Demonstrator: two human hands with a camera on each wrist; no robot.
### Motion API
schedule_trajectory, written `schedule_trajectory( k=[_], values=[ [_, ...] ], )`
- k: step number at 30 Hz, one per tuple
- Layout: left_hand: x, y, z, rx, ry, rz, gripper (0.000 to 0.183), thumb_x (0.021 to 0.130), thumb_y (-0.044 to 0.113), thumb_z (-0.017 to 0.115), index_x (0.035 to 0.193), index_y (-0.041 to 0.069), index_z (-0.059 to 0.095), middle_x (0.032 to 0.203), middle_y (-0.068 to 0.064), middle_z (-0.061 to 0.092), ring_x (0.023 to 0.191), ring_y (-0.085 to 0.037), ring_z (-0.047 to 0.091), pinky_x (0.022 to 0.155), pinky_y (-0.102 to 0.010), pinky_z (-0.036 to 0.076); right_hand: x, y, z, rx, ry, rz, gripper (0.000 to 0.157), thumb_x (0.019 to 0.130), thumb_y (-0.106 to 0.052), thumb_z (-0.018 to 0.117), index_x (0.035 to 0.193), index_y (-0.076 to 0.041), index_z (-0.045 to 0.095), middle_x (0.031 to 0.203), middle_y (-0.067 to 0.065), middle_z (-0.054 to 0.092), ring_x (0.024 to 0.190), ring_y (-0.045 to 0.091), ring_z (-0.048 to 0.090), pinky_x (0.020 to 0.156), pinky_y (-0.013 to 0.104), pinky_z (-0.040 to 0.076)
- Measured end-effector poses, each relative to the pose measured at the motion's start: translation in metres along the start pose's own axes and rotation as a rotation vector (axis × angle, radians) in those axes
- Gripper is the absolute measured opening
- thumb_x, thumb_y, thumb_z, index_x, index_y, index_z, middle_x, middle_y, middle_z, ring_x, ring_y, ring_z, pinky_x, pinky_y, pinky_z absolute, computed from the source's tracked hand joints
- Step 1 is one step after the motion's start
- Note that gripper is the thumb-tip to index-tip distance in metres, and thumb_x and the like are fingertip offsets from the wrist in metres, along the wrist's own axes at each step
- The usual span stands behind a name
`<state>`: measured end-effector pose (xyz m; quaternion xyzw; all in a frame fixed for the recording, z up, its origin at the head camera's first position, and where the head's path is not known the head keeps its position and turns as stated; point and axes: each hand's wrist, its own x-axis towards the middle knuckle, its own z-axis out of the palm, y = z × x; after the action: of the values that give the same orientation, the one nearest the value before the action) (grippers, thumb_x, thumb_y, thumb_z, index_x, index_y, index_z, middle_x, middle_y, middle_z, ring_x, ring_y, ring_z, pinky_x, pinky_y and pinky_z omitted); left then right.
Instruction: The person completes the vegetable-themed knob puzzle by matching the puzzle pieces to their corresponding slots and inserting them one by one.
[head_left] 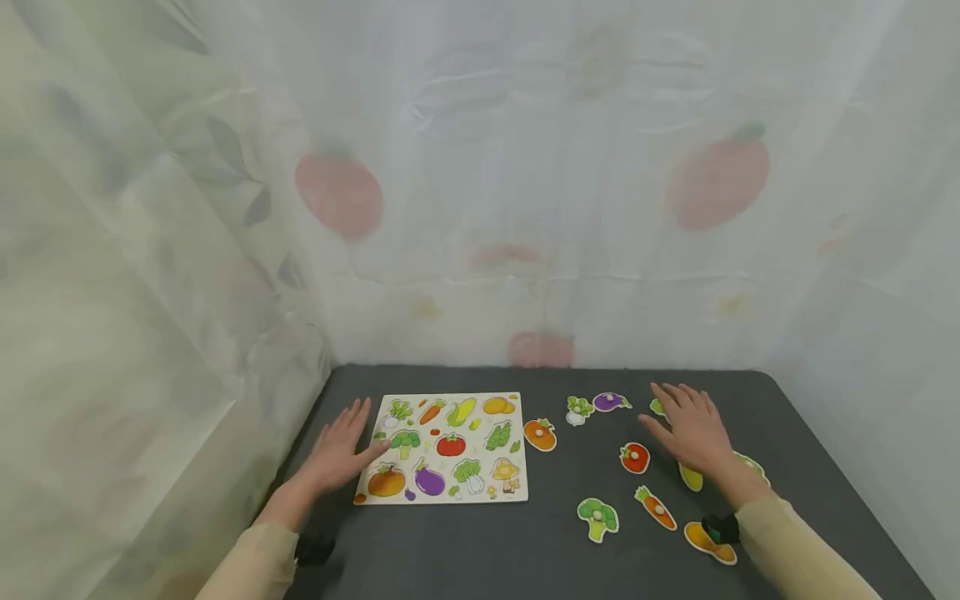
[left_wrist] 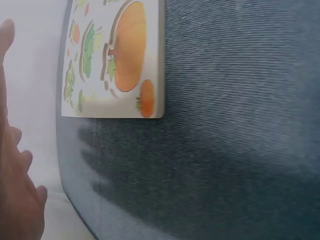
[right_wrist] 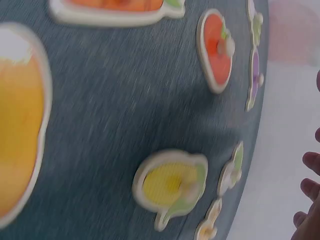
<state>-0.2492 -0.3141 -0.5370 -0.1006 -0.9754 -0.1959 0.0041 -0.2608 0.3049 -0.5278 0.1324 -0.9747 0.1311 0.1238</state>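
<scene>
My left hand (head_left: 337,450), fingers spread, hovers by the left edge of a white puzzle board (head_left: 420,417) printed with vegetables. In the left wrist view, its shadow falls on the table beside the board (left_wrist: 115,107). Nothing is in its grasp. Over the loose knobbed pieces on the right, my right hand (head_left: 693,429) is also spread and holds nothing. Around it lie a tomato piece (head_left: 634,457), a corn piece (head_left: 691,477) and a partly hidden green piece (head_left: 657,407). The right wrist view shows the corn piece (right_wrist: 172,185) with its knob up, slightly blurred.
Between board and right hand lie pumpkin (head_left: 540,435), turnip (head_left: 579,410) and eggplant (head_left: 609,402) pieces. Nearer are broccoli (head_left: 597,518), carrot (head_left: 657,509) and yellow potato-like (head_left: 705,542) pieces. A pale curtain (head_left: 525,208) borders the dark table (head_left: 465,550).
</scene>
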Motion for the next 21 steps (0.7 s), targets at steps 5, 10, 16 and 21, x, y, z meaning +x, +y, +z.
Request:
schedule_trajectory(
  k=[5, 10, 16, 21],
  values=[
    [-0.012, -0.002, 0.007, -0.063, -0.063, -0.002, 0.113, 0.090, 0.071, 0.062, 0.165, 0.004, 0.011, 0.167, -0.025, 0.015, 0.151, -0.050, 0.014, 0.115, -0.074, 0.009, 0.011, -0.015, 0.010, 0.057, 0.011, -0.032, 0.073, 0.099, -0.046, 0.066, 0.153, -0.001, 0.045, 0.145, 0.029, 0.048, 0.136, 0.051, 0.038, 0.112, 0.071, 0.022],
    [-0.023, -0.006, 0.016, -0.076, -0.105, -0.007, 0.120, 0.083, 0.070, 0.071, 0.163, 0.000, 0.015, 0.166, -0.026, 0.019, 0.150, -0.050, 0.017, 0.114, -0.074, 0.012, 0.021, -0.029, 0.023, 0.121, 0.013, -0.037, 0.069, 0.097, -0.041, 0.070, 0.151, -0.004, 0.049, 0.139, 0.028, 0.053, 0.127, 0.051, 0.045, 0.105, 0.072, 0.033],
    [-0.033, -0.008, 0.024, -0.064, -0.130, -0.030, 0.126, 0.076, 0.069, 0.078, 0.162, -0.003, 0.020, 0.165, -0.027, 0.022, 0.150, -0.051, 0.018, 0.116, -0.073, 0.010, 0.032, -0.041, 0.039, 0.191, 0.008, -0.030, 0.062, 0.094, -0.033, 0.075, 0.146, -0.005, 0.056, 0.132, 0.027, 0.057, 0.120, 0.050, 0.051, 0.098, 0.068, 0.042],
    [-0.036, -0.013, 0.032, -0.051, -0.120, -0.047, 0.128, 0.073, 0.071, 0.079, 0.161, -0.002, 0.022, 0.164, -0.028, 0.023, 0.150, -0.051, 0.015, 0.114, -0.075, 0.008, 0.040, -0.051, 0.051, 0.244, -0.007, 0.011, 0.057, 0.093, -0.032, 0.077, 0.142, -0.007, 0.062, 0.130, 0.024, 0.061, 0.119, 0.049, 0.052, 0.096, 0.068, 0.042]
  ],
)
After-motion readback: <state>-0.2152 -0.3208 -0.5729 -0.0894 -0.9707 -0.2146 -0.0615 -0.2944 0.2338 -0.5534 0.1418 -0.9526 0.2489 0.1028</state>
